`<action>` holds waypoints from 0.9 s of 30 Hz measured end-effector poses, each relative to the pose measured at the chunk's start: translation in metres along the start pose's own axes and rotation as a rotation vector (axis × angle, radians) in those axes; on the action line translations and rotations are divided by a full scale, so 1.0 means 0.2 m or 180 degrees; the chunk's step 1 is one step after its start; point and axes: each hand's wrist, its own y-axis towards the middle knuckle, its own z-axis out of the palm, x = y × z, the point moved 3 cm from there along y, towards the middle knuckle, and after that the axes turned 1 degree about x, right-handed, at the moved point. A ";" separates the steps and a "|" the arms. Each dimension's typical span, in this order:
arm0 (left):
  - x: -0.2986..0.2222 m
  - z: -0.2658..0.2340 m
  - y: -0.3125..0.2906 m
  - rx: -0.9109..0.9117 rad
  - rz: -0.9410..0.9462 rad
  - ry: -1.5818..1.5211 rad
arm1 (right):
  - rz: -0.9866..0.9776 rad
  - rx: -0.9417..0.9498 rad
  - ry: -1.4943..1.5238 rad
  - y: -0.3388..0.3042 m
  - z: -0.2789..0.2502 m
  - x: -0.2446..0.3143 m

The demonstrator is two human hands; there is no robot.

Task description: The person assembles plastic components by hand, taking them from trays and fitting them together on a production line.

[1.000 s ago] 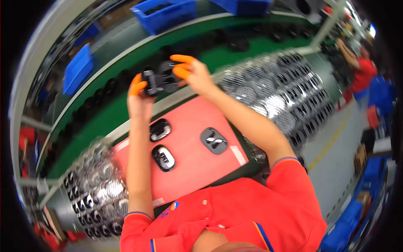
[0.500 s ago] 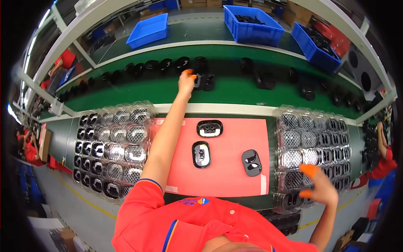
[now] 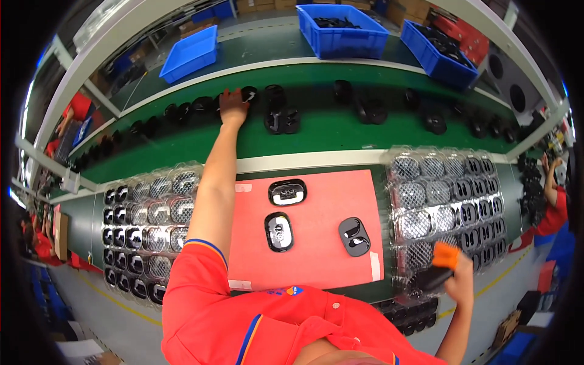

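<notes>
My left hand (image 3: 233,109) reaches onto the green conveyor belt (image 3: 316,135), fingers spread over a dark rounded part in a row of similar ones; whether it touches the part is unclear. Orange covers show on the fingers of my right hand (image 3: 459,274), which grips a dark rounded piece (image 3: 431,279) above the right clear plastic tray (image 3: 398,240). On the pink mat (image 3: 316,243) lie a glossy black oval shell (image 3: 287,192), a second such shell (image 3: 279,232) and a matte black rounded case (image 3: 354,236) with two shiny curved recesses.
At the left, a clear plastic tray (image 3: 165,210) holds several black shells. Black parts (image 3: 371,112) stand along the belt. Beyond it are a blue bin (image 3: 344,33), another blue bin (image 3: 438,58) and a shallow blue tray (image 3: 191,55). Co-workers' arms show at both sides.
My left hand has moved left along the belt, away from a cluster of black parts. My right hand, earlier spread over the right tray, now holds a dark rounded piece.
</notes>
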 end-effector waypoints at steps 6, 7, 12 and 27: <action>-0.07 -0.09 -0.08 -0.1334 -0.1958 -0.4465 | 0.1065 -0.0292 0.2893 0.43 0.15 -0.10; -0.09 -0.07 -0.06 -0.1058 -0.2144 -0.6547 | 0.0870 -0.0264 0.3290 0.52 0.20 -0.13; -0.55 -0.33 -0.29 0.0732 -0.2000 -0.8546 | 0.0694 0.0278 0.5060 1.00 0.51 0.02; -0.97 -0.52 -0.71 0.1163 -0.0553 -0.5445 | 0.0767 -0.0076 0.4429 1.20 0.88 0.14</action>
